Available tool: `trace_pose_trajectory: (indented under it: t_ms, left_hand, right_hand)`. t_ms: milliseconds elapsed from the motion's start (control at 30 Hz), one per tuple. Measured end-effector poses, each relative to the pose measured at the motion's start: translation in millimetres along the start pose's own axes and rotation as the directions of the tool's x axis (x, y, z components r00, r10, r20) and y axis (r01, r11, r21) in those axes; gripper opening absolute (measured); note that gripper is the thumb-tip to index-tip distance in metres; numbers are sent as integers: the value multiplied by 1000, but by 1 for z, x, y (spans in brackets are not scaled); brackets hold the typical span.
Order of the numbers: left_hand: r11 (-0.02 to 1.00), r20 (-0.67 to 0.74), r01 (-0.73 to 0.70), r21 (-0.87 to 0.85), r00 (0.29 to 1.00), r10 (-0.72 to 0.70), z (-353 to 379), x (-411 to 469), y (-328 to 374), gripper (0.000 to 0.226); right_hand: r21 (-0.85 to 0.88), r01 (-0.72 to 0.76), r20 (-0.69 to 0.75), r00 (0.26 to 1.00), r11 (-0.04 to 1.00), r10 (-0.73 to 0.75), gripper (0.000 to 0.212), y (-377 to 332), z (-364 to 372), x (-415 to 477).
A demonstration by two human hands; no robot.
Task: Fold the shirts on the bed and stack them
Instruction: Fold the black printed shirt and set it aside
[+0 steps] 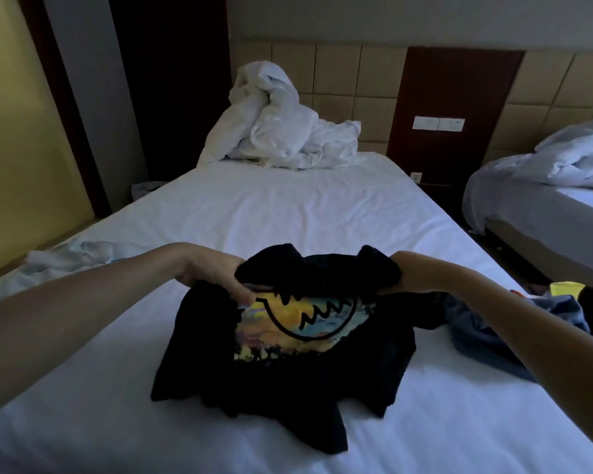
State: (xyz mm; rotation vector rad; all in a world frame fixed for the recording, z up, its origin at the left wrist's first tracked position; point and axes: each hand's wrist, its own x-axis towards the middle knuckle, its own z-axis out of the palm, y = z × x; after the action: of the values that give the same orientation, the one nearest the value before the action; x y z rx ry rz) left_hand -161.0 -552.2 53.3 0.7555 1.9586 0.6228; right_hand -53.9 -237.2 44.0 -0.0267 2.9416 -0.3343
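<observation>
A black shirt (281,381) with a colourful round print lies crumpled on the white bed (288,213) in front of me. My left hand (213,271) grips its upper left edge, and my right hand (411,273) grips its upper right edge. Both hands hold the top of the shirt just above the sheet, while its lower part rests on the bed. A pale shirt (72,253) lies bunched at the bed's left edge. A blue-grey garment (483,336) is heaped at the right edge, partly behind my right forearm.
A rumpled white duvet (281,128) is piled at the head of the bed against the padded headboard. A second bed (555,213) with white bedding stands to the right across a narrow gap. Something yellow (565,288) shows at the right edge.
</observation>
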Motion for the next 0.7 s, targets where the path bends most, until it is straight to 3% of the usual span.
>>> trace_pose_trajectory:
  t_ms: [100, 167, 267, 333, 467, 533, 600, 700]
  left_hand:
    - [932, -271, 92, 350, 963, 7, -34, 30, 4, 20]
    - [867, -462, 118, 484, 876, 138, -63, 47, 14, 24]
    - [795, -670, 143, 589, 637, 382, -115, 52, 37, 10]
    - [755, -720, 152, 638, 466, 515, -143, 37, 61, 6]
    - [656, -713, 311, 688, 123, 690, -168, -5, 103, 6]
    - [591, -652, 413, 693, 7, 759, -164, -16, 109, 13]
    - [531, -583, 466, 708, -39, 811, -153, -21, 102, 18]
    - [443, -525, 458, 771, 63, 849, -123, -14, 78, 19]
  right_hand:
    - [-84, -10, -149, 989, 996, -3, 30, 6, -12, 37]
    - [-125, -57, -280, 960, 990, 19, 29, 9, -29, 63]
    - [-170, -109, -514, 858, 979, 6, 7, 7, -74, 93]
    - [-194, -137, -660, 751, 971, -26, 16, -5, -111, 99]
    - [-245, -186, -839, 533, 951, -112, 28, -26, -171, 91]
    - [-317, -239, -861, 479, 918, -173, 31, -31, -182, 82]
    - [-380, -251, -857, 457, 891, -237, 31, -30, -177, 71]
    - [-488, -199, -822, 431, 850, -372, 31, -18, -143, 59]
